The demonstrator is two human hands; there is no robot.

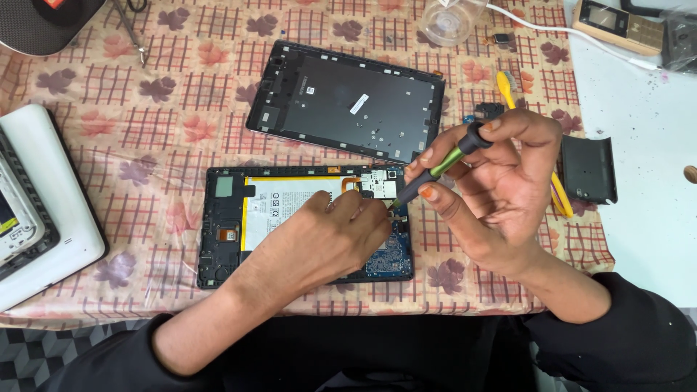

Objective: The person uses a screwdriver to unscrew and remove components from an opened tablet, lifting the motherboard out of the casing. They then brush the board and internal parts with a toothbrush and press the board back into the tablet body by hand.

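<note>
The opened tablet (pixel 305 221) lies flat on the counter (pixel 181 109) just in front of me, its back off, showing the pale battery (pixel 279 203) and circuit boards. My left hand (pixel 330 236) rests on its right half, fingers (pixel 363 210) curled loosely and pressing near the small board, grasping nothing. My right hand (pixel 501 192) pinches a green-and-grey screwdriver (pixel 439 167) between thumb and fingertips, its tip angled down at the board beside my left fingers. Just beyond the tablet lies its dark back cover (pixel 345 101), inner side up. A white device (pixel 43 210) sits at the far left.
</note>
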